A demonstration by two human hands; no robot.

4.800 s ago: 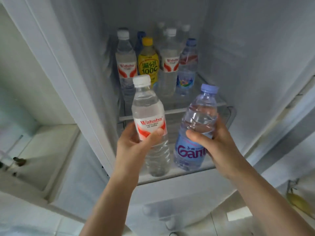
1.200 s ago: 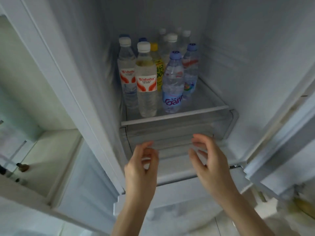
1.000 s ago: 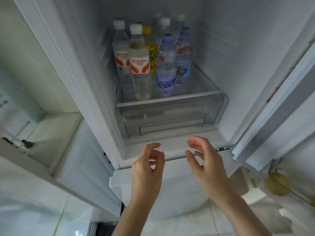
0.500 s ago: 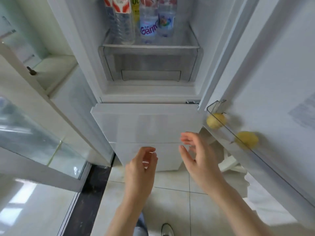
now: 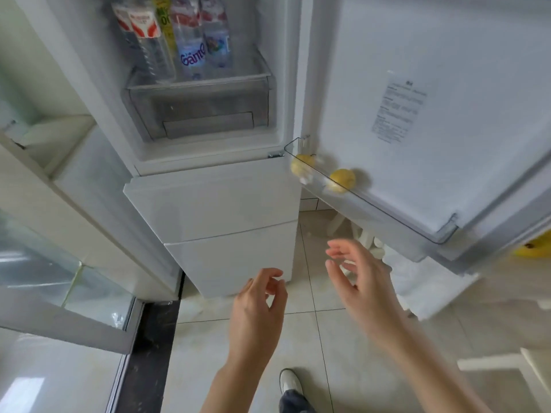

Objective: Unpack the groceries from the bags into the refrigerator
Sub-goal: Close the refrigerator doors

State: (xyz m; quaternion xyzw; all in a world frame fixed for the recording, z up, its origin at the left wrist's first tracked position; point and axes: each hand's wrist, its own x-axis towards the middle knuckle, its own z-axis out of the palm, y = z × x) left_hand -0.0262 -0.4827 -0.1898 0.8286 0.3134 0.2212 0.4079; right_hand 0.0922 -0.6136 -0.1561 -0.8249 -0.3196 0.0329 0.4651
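The white refrigerator (image 5: 214,201) stands with its upper door (image 5: 417,108) swung out to the right. On its lowest inner shelf (image 5: 205,80) stand several water bottles, among them one with a blue label (image 5: 192,55) and one with a red and white label (image 5: 149,40). Under the shelf sits a clear drawer (image 5: 205,114). Two yellow fruits (image 5: 343,180) lie in the door's bottom rack (image 5: 387,216). My left hand (image 5: 256,317) and my right hand (image 5: 360,287) hang in front of the lower drawers, fingers relaxed, holding nothing.
A white plastic bag (image 5: 429,287) lies on the tiled floor under the open door. A white cabinet with a glass panel (image 5: 53,275) stands on the left. A yellow object (image 5: 533,248) shows at the right edge. My shoe (image 5: 290,383) is below.
Both bottles that my hands held now stand on the shelf. My empty hands have drawn back and dropped, and my view has swung down and right towards the floor.
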